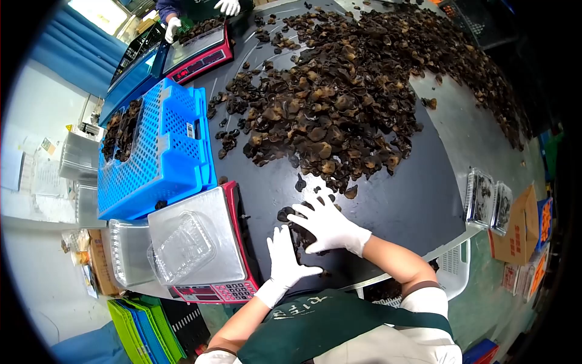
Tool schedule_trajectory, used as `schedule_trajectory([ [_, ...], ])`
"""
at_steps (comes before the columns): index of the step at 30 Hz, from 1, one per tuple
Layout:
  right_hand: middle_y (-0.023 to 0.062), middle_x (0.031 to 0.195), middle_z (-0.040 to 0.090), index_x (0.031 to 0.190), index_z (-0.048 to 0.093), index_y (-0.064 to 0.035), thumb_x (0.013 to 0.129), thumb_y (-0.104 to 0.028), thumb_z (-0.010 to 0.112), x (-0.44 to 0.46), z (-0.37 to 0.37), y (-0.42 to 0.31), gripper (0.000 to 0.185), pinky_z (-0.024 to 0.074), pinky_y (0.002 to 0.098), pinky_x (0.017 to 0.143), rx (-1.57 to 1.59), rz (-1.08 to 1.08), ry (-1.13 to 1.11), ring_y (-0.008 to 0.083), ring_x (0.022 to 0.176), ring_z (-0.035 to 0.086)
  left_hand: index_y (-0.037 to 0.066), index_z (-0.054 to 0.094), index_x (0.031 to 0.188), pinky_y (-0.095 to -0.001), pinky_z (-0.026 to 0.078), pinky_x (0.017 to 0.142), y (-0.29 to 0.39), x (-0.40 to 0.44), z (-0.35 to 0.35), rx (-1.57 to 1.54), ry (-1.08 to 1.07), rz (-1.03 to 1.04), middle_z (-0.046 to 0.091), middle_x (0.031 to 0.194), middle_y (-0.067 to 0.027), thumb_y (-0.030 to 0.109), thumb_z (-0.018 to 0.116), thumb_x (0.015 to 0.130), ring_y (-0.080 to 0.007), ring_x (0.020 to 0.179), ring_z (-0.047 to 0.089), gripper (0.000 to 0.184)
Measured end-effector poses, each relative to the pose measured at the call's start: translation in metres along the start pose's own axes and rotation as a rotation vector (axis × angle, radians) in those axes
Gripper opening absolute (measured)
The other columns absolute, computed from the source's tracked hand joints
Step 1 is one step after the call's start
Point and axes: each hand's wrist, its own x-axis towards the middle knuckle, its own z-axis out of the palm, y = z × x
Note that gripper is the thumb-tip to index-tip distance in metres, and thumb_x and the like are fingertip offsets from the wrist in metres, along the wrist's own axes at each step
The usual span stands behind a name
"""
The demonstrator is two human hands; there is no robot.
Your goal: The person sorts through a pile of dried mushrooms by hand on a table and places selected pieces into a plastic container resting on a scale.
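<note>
Both hands wear white gloves. My left hand [287,265] is at the table's near edge, fingers spread, just right of the red scale. My right hand [329,224] lies over a few dark mushroom pieces [298,230], its fingers spread too; part of these pieces is hidden under it. Beyond the hands a big heap of dark brown mushroom pieces [327,115] covers the dark tabletop [418,206]. An open clear plastic box [185,246] rests on the metal plate of the scale [227,255].
An upturned blue crate [176,151] bears a filled clear box. Stacked clear boxes [127,255] stand left of the scale. Two closed clear boxes [480,197] lie at the right edge. Across the table, a co-worker's gloved hands [173,29] are by a second red scale [200,64].
</note>
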Motion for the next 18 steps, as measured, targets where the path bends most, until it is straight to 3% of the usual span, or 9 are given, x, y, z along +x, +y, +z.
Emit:
schedule_trajectory([
  [1, 0.0159, 0.139, 0.045, 0.132, 0.052, -0.0112, 0.06, -0.043, 0.077, -0.009, -0.005, -0.004, 0.082, 0.0312, 0.0588, 0.101, 0.0, -0.02, 0.006, 0.038, 0.129, 0.036, -0.008, 0.015, 0.147, -0.062, 0.01, 0.112, 0.0, -0.005, 0.003, 0.047, 0.083, 0.1, 0.023, 0.148, -0.0317, 0.074, 0.074, 0.053, -0.0515, 0.138, 0.016, 0.138],
  [3, 0.0151, 0.137, 0.046, 0.13, 0.053, -0.0125, 0.061, -0.044, 0.077, -0.033, -0.005, -0.009, 0.079, 0.0323, 0.0581, 0.101, 0.019, -0.068, 0.079, 0.038, 0.127, 0.038, -0.006, 0.019, 0.146, -0.0631, 0.014, 0.111, 0.01, -0.017, -0.004, 0.074, -0.05, 0.121, 0.031, 0.142, -0.03, 0.069, 0.077, 0.052, -0.0529, 0.135, 0.022, 0.134],
  [5, 0.0108, 0.135, 0.046, 0.124, 0.058, -0.0214, 0.065, -0.048, 0.076, -0.057, 0.0, -0.013, 0.067, 0.034, 0.0561, 0.099, -0.028, -0.085, 0.08, 0.0381, 0.124, 0.04, -0.001, 0.029, 0.144, -0.0633, 0.021, 0.109, 0.014, -0.023, -0.001, 0.165, -0.096, 0.207, 0.035, 0.137, -0.0278, 0.059, 0.083, 0.05, -0.052, 0.131, 0.028, 0.124],
  [8, 0.006, 0.127, 0.05, 0.112, 0.06, -0.0225, 0.069, -0.044, 0.076, -0.077, 0.032, -0.012, 0.051, 0.0397, 0.0507, 0.087, -0.095, -0.066, 0.202, 0.0333, 0.116, 0.044, 0.001, 0.038, 0.14, -0.0573, 0.029, 0.104, 0.021, -0.018, 0.0, 0.215, -0.021, 0.297, 0.042, 0.133, -0.0212, 0.053, 0.084, 0.052, -0.0457, 0.126, 0.035, 0.112],
  [9, 0.0032, 0.118, 0.055, 0.103, 0.061, -0.0173, 0.07, -0.034, 0.073, -0.075, 0.035, -0.012, 0.04, 0.0421, 0.0464, 0.084, -0.097, -0.072, 0.295, 0.0286, 0.108, 0.049, 0.002, 0.041, 0.138, -0.0543, 0.032, 0.102, 0.021, -0.015, 0.001, 0.192, -0.015, 0.352, 0.045, 0.13, -0.0183, 0.05, 0.084, 0.053, -0.0427, 0.124, 0.038, 0.106],
  [10, 0.0019, 0.112, 0.057, 0.099, 0.062, -0.0167, 0.07, -0.031, 0.073, -0.072, 0.037, -0.01, 0.034, 0.0437, 0.0434, 0.081, -0.081, -0.08, 0.314, 0.027, 0.102, 0.051, 0.004, 0.042, 0.139, -0.0447, 0.041, 0.093, 0.023, -0.011, 0.001, 0.17, 0.017, 0.394, 0.053, 0.12, -0.0128, 0.038, 0.082, 0.062, -0.0342, 0.113, 0.049, 0.093],
  [13, -0.0008, 0.094, 0.059, 0.092, 0.064, -0.0158, 0.069, -0.022, 0.072, -0.06, 0.039, 0.004, 0.025, 0.0503, 0.0323, 0.064, -0.016, -0.076, 0.41, 0.0212, 0.082, 0.057, 0.005, 0.043, 0.139, -0.0378, 0.047, 0.083, 0.021, 0.004, -0.002, 0.127, -0.013, 0.339, 0.06, 0.105, -0.0098, 0.03, 0.078, 0.069, -0.0283, 0.1, 0.057, 0.082],
  [15, -0.0003, 0.087, 0.061, 0.092, 0.066, -0.0157, 0.069, -0.018, 0.074, -0.056, 0.035, 0.008, 0.024, 0.052, 0.0304, 0.064, 0.125, -0.016, 0.552, 0.0203, 0.076, 0.06, 0.008, 0.049, 0.135, -0.035, 0.051, 0.072, 0.022, 0.009, -0.005, 0.003, 0.082, 0.241, 0.063, 0.095, -0.0099, 0.024, 0.072, 0.079, -0.0261, 0.085, 0.062, 0.063],
  [18, 0.0051, 0.086, 0.067, 0.093, 0.067, -0.0065, 0.073, -0.004, 0.072, -0.054, 0.028, 0.006, 0.02, 0.0532, 0.0291, 0.072, 0.61, 0.242, 0.806, 0.0181, 0.078, 0.065, 0.009, 0.057, 0.127, -0.034, 0.053, 0.073, 0.022, 0.017, -0.018, -0.193, 0.277, 0.158, 0.063, 0.093, -0.0114, 0.02, 0.07, 0.083, -0.0276, 0.082, 0.064, 0.047],
])
